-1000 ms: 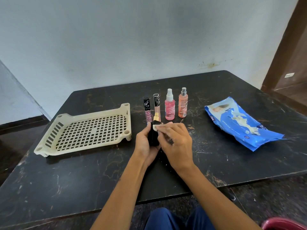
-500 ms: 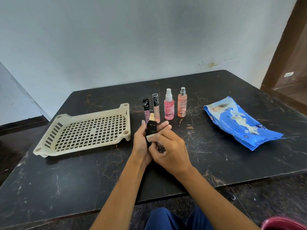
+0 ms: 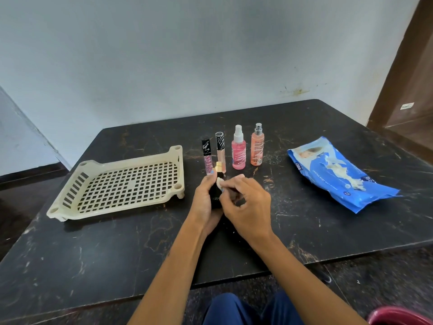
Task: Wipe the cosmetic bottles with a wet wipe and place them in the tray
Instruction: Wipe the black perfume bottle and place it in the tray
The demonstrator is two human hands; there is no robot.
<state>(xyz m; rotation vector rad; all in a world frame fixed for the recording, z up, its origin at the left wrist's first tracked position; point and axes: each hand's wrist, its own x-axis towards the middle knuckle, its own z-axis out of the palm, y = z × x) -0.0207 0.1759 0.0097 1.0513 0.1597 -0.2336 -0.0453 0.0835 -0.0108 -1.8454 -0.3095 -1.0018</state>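
My left hand (image 3: 206, 198) wraps around a small black bottle with a gold cap (image 3: 216, 191), holding it upright just above the dark marbled table (image 3: 140, 249). My right hand (image 3: 248, 205) pinches a small white wet wipe (image 3: 220, 184) against the bottle's upper side. Behind my hands stand four more bottles in a row: a black-capped pink gloss tube (image 3: 207, 157), a striped-cap peach gloss tube (image 3: 220, 148), a pink spray bottle (image 3: 238, 148) and an orange spray bottle (image 3: 257, 145). The cream plastic lattice tray (image 3: 70, 200) sits to my left, holding nothing. A blue wipes pack (image 3: 337, 172) lies to my right.
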